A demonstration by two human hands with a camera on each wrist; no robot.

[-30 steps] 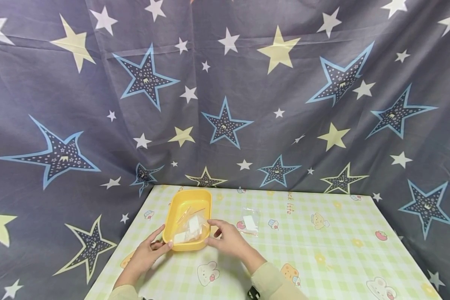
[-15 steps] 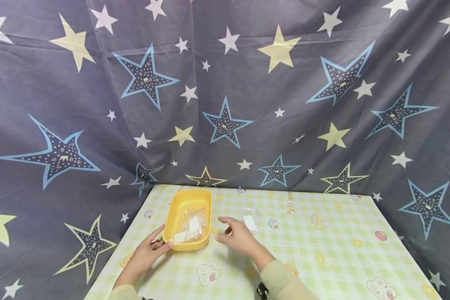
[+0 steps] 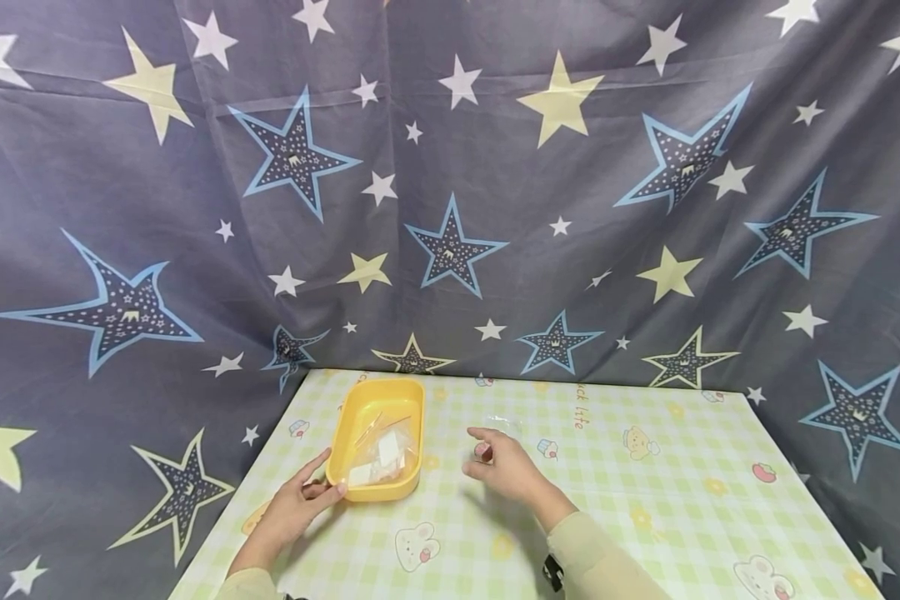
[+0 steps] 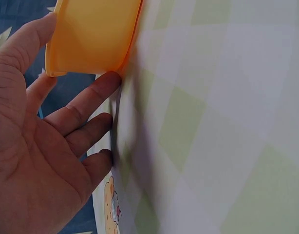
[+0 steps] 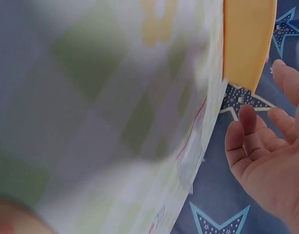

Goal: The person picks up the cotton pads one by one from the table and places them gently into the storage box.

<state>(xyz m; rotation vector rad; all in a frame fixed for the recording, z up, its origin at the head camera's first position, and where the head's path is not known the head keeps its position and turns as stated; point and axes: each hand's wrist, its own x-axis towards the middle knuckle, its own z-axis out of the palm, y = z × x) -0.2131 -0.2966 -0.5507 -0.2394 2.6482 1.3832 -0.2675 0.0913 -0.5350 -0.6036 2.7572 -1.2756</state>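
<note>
A yellow plastic tray (image 3: pixel 378 398) stands on the table at the left in the head view. Several clear bags with white labels (image 3: pixel 387 450) lie inside it. My left hand (image 3: pixel 288 510) holds the tray's near left corner, thumb at the rim and fingers against the outside, as the left wrist view also shows. My right hand (image 3: pixel 516 471) is in the air right of the tray, fingers loosely bent and holding nothing. Below it a small clear bag (image 3: pixel 504 423) lies on the table, mostly hidden by the hand in the head view; the right wrist view shows this bag (image 5: pixel 191 158) with a red line along its edge.
A green-and-white checked tablecloth (image 3: pixel 667 517) with cartoon prints covers the table. Behind and at both sides hangs a dark grey curtain (image 3: pixel 495 167) with stars, meeting the table's far edge.
My right hand has let go of the tray's right side and moved right, over the small clear bag. My left hand and the tray have stayed in place.
</note>
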